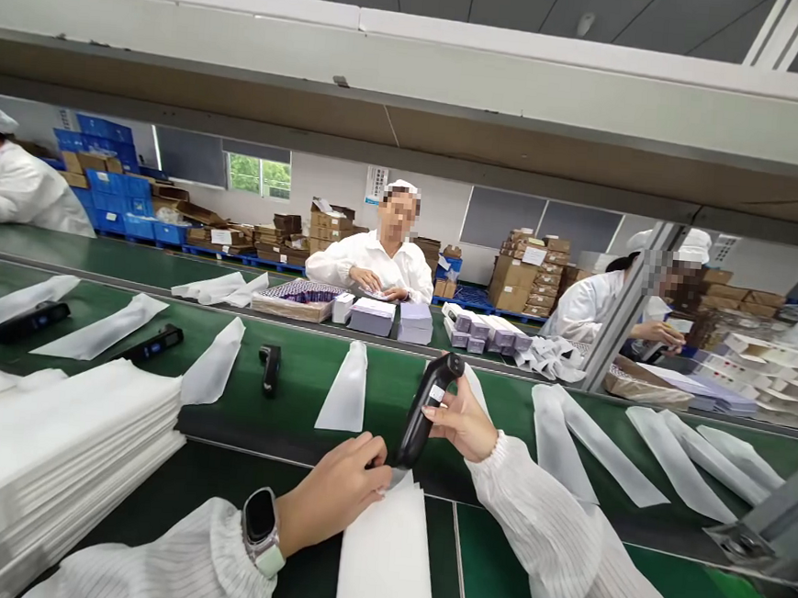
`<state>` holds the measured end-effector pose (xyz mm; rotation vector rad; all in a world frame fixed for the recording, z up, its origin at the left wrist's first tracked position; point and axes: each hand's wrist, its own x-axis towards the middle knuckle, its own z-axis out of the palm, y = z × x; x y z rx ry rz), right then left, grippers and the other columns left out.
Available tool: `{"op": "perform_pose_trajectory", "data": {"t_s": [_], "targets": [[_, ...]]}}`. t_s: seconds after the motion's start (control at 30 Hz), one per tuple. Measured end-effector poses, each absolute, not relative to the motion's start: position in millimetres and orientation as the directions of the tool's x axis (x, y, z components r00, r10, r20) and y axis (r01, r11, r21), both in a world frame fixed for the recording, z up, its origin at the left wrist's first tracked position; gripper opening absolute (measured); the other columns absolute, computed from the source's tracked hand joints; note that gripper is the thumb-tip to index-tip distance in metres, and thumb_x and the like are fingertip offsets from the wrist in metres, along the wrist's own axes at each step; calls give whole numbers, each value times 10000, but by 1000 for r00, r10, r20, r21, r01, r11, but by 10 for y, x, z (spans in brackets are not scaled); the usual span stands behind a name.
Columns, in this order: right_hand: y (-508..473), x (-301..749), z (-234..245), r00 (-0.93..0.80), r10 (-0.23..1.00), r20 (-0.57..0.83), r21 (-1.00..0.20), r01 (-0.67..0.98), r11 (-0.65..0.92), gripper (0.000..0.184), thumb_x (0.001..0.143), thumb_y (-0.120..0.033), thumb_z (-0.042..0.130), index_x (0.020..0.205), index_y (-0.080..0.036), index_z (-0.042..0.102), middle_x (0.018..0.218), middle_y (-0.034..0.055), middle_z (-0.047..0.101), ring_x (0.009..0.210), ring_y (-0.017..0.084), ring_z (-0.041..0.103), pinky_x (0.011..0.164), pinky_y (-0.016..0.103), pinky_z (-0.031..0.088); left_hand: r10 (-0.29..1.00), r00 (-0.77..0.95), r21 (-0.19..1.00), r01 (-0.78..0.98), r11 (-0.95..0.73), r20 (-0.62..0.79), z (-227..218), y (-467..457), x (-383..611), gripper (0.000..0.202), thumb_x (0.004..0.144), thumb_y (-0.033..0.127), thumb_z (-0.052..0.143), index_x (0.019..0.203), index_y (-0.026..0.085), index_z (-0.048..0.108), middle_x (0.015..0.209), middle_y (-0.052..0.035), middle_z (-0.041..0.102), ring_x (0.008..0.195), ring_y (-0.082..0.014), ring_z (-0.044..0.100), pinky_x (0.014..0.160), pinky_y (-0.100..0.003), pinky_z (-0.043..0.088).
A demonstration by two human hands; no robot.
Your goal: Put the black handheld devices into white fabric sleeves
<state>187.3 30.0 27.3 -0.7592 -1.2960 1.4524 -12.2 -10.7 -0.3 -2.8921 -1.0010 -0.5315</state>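
Note:
In my right hand [464, 419] is a black handheld device [424, 412] with an angled head and a small white label, held upright with the head at the top. Its lower end is at the top edge of a white soft pouch [389, 556], which lies on a pile of similar pouches in front of me. My left hand [343, 483] has its fingers closed on the edge of that pouch, close to the device's lower end. The fingertips are partly hidden.
A tall stack of white pouches [56, 447] stands at the left. Across the green conveyor belt [286, 410] lie loose pouches [346, 392] and more black devices [269, 369]. Beyond are small boxes [372, 315] and a co-worker [381, 256]. A metal post [637, 309] rises at the right.

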Motion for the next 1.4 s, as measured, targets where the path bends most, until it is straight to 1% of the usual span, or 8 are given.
{"op": "perform_pose_trajectory", "data": {"t_s": [0.23,0.5,0.63,0.8,0.93,1.1,1.2,1.4], "targets": [[240,1751,153,-263,948,178,-972,-195,129,846,555,-237,686,1184,-395,143,814,-15,479,660,127,528,500,273,484,621,688,152,615,-773,376,-24,-87,-139,146,752,276,527,668,160,502,818,-27,431,791,-171,410,654,-274,345],[264,1655,54,-313,944,102,-994,-67,85,359,650,-451,576,872,-207,433,578,-48,444,512,75,456,507,219,417,831,484,712,479,-513,274,115,-84,-82,294,692,413,553,565,160,476,824,-5,400,799,-148,440,675,-238,368],[221,1692,65,-602,793,95,-986,54,159,485,701,-576,399,695,-118,559,674,23,512,641,107,482,621,249,396,861,470,841,372,-394,195,239,-60,-79,299,659,425,583,576,155,484,867,-2,383,758,-129,429,621,-220,356],[156,1734,93,-840,542,-30,-973,149,177,372,531,-462,648,562,-99,570,543,-14,483,548,93,453,565,232,379,867,448,896,261,-359,217,267,-24,-116,272,693,416,550,639,158,484,879,-6,379,686,-100,404,561,-203,339],[327,1937,264,-496,862,107,-989,32,141,420,599,-523,568,596,-103,558,514,12,517,470,106,469,476,235,375,893,396,886,307,-348,214,177,11,-148,325,759,432,441,1012,230,430,940,-30,413,850,-147,407,651,-224,361],[909,2428,331,196,916,351,-926,219,308,411,699,-539,426,664,-144,535,588,45,561,527,159,517,493,264,407,831,551,756,575,-312,-75,21,50,-163,347,677,479,505,847,177,521,862,-27,465,857,-179,425,713,-274,355],[1184,2581,106,219,866,450,-746,625,229,408,762,-479,337,675,-142,551,619,52,556,623,192,529,579,292,409,803,573,704,638,-313,-162,-34,85,-143,372,622,497,548,793,167,543,817,-21,486,775,-174,453,608,-248,353],[1207,2407,-137,165,802,574,-462,874,150,326,733,-309,473,1037,-194,495,1051,111,476,987,260,419,808,405,320,783,597,732,611,-300,-177,-57,116,-116,268,615,401,589,657,140,547,641,17,491,606,-119,452,486,-197,295]]}}
